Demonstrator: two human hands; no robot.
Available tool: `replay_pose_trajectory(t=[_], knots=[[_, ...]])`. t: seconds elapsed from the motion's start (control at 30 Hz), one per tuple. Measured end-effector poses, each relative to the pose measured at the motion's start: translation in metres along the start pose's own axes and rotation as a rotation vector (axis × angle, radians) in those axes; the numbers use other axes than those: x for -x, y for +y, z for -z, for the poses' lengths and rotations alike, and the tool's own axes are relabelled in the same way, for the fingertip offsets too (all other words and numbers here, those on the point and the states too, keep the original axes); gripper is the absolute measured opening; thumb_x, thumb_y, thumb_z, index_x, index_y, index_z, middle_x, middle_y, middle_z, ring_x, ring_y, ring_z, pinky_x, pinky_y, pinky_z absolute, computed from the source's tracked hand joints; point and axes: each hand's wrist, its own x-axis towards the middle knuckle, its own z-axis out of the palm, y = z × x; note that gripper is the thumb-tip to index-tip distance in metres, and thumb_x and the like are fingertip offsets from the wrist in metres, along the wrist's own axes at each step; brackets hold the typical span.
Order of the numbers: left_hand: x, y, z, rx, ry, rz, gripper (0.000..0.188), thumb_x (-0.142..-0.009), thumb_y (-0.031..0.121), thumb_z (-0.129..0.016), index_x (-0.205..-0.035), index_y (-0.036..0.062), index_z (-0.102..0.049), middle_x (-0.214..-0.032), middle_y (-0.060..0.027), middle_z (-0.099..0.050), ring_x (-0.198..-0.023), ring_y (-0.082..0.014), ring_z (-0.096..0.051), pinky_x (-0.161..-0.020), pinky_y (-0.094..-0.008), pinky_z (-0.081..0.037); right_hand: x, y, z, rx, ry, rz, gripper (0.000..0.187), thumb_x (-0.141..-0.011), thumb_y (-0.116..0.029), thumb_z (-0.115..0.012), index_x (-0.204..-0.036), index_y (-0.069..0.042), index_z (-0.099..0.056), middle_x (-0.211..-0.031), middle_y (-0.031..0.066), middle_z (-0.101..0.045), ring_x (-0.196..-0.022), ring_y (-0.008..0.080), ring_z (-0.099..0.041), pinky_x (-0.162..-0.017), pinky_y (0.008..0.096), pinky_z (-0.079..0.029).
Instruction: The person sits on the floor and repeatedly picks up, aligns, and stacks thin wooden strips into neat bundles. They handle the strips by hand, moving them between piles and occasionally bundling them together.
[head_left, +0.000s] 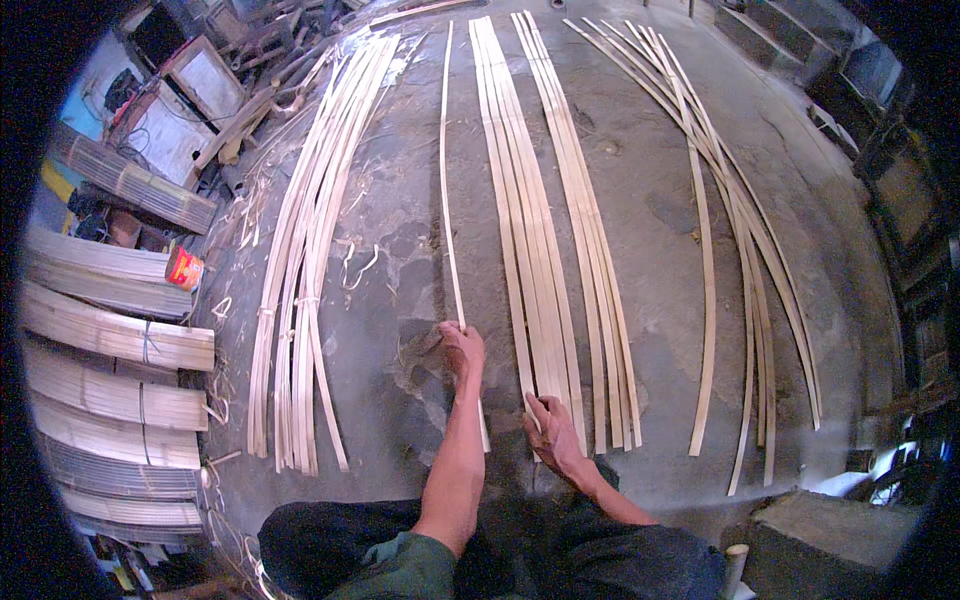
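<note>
My left hand (pixel 462 350) is closed around a single long, pale bamboo strip (pixel 447 200), whose near end runs on below my wrist. Just to the right, strips lie side by side in a flat middle row (pixel 522 210). At the near end of that row, my right hand (pixel 556 430) pinches the leftmost strip (pixel 515 270) between thumb and fingers. Another narrow row of strips (pixel 580 190) lies close beside it on the right.
A loose bundle of strips (pixel 310 220) lies at left, and crossed strips (pixel 735 200) spread at right. Stacked, tied slat bundles (pixel 120 335) line the left side, with a red-and-yellow can (pixel 184 268) on them. Thin shavings litter the concrete floor (pixel 400 290).
</note>
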Motion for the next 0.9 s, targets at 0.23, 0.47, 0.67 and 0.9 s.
replay_pose_trajectory(t=[0.23, 0.47, 0.67, 0.9], knots=[[0.073, 0.136, 0.023, 0.564, -0.039, -0.252, 0.027, -0.096, 0.025, -0.050, -0.105, 0.0005, -0.056, -0.081, -0.0169, -0.064, -0.072, -0.0294, -0.062, -0.066, -0.0411, -0.047, 0.001, -0.002, 0.008, 0.040, 0.264, 0.443, 0.045, -0.099, -0.014, -0.047, -0.142, -0.002, -0.038, -0.095, 0.0168, -0.057, -0.080, 0.0231, -0.056, -0.074, 0.0317, -0.047], [0.092, 0.141, -0.007, 0.612, -0.198, -0.169, 0.026, -0.097, 0.021, -0.049, -0.107, -0.0023, -0.053, -0.069, -0.0103, -0.057, -0.066, -0.0206, -0.057, -0.062, -0.0372, -0.046, 0.003, -0.011, 0.034, -0.071, 0.194, -0.047, 0.049, -0.098, -0.008, -0.048, -0.145, -0.006, -0.035, -0.100, 0.0133, -0.065, -0.076, 0.0143, -0.055, -0.071, 0.0265, -0.046], [0.117, 0.130, -0.042, 0.567, -0.513, -0.227, 0.028, -0.094, 0.018, -0.052, -0.114, -0.0008, -0.052, -0.068, -0.0125, -0.063, -0.055, -0.0209, -0.061, -0.055, -0.0354, -0.049, 0.007, 0.038, 0.047, -0.031, 0.341, -0.118, 0.046, -0.097, -0.009, -0.050, -0.142, -0.009, -0.042, -0.114, 0.0053, -0.064, -0.084, 0.0103, -0.052, -0.076, 0.0225, -0.042], [0.134, 0.095, -0.063, 0.418, -0.505, -0.578, 0.038, -0.089, 0.023, -0.057, -0.120, 0.0019, -0.053, -0.087, -0.0207, -0.065, -0.078, -0.0346, -0.065, -0.069, -0.0438, -0.050, 0.019, 0.061, 0.055, -0.024, 0.390, -0.136, 0.045, -0.097, -0.015, -0.054, -0.141, -0.008, -0.045, -0.087, -0.0016, -0.058, -0.071, 0.0096, -0.045, -0.067, 0.0245, -0.043]])
